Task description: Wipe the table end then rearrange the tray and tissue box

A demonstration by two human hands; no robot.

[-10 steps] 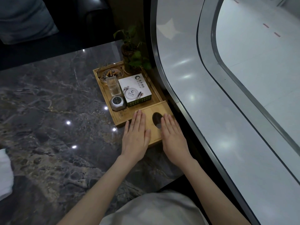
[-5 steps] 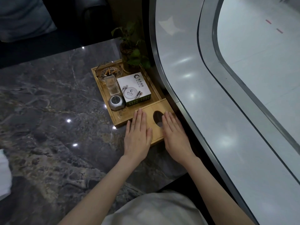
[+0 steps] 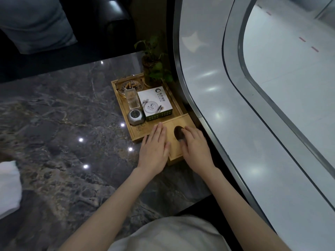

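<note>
A wooden tissue box [image 3: 173, 124] with a dark oval slot lies at the right end of the dark marble table [image 3: 63, 115], touching the near side of a bamboo tray [image 3: 139, 131]. My left hand [image 3: 154, 149] rests flat on the box's left part, fingers straight and together. My right hand [image 3: 196, 147] lies on its right part, fingers slightly curled at the slot's edge. The tray holds a glass ashtray [image 3: 129, 84], a clear container [image 3: 133, 100], a silver gadget [image 3: 136, 117] and a white box [image 3: 154, 103].
A small potted plant [image 3: 154, 67] stands at the tray's far right corner. A curved glossy grey ledge [image 3: 226, 105] runs right beside tray and box. A white cloth [image 3: 9, 185] lies at the table's left edge. A dark sofa with a blue cushion [image 3: 34, 20] is behind.
Both hands stay on the tissue box. My right fingers have curled a little and shifted toward the slot. Tray and box look unmoved; only the view shifted.
</note>
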